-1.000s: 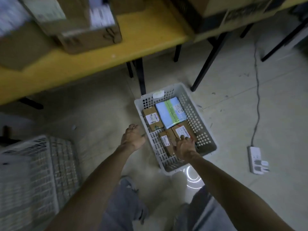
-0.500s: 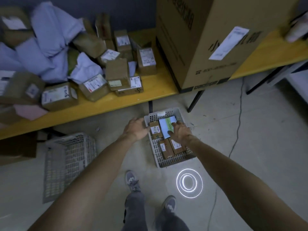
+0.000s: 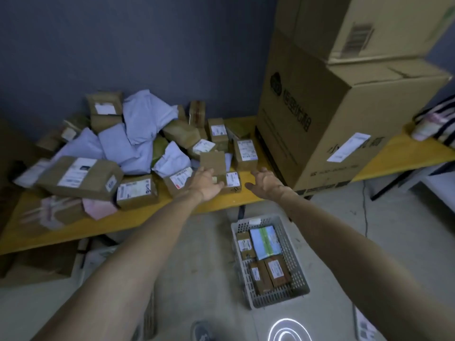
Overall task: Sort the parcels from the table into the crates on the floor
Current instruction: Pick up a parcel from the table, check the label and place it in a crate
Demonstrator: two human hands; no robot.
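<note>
Left hand point(image 3: 205, 184) touches a plain brown box point(image 3: 213, 166); right hand point(image 3: 267, 183) hovers spread. White labels blur, unreadable.

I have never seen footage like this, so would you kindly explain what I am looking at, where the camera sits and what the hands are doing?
There is no machine here: a person wears a wide-angle camera on the head, looking forward and down, so you see both forearms reaching out. The left hand touches a small brown box on the yellow table; whether it grips it is unclear. The right hand is open and holds nothing. The table carries a pile of cardboard parcels and pale mailer bags, plus large cartons. On the floor, a grey crate already holds several parcels.
</note>
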